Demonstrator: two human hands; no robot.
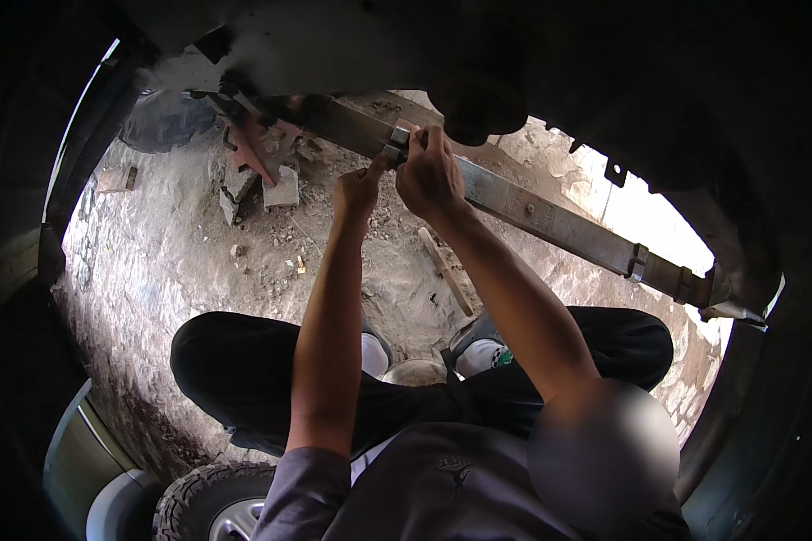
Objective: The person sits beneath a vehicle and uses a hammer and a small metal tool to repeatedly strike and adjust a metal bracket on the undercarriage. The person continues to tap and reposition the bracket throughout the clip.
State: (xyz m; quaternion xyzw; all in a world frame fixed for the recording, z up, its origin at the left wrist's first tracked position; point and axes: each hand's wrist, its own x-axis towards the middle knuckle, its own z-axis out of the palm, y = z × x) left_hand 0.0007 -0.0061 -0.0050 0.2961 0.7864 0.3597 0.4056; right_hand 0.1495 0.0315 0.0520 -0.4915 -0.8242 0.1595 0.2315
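Two hands (pixel 358 193) (pixel 431 177) — metal clip (pixel 400 136) partly hidden

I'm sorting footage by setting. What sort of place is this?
Probably a makeshift vehicle-repair spot beneath a vehicle's underside: a long, metal leaf spring crosses the view, a chunky-treaded tyre shows at lower left, and the rough ground is strewn with rubble.

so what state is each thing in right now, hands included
Long flat grey metal bar: slanting across the view
Silver metal clip between the hands: on the bar, fastening unclear
Left bare hand: thumb at that clip
Right bare hand: fingers bent, beside that clip
Metal clip near the bar's right end: around the bar
Thin brown stick: lying on the ground
Black knobbly tyre: mounted on silver wheel
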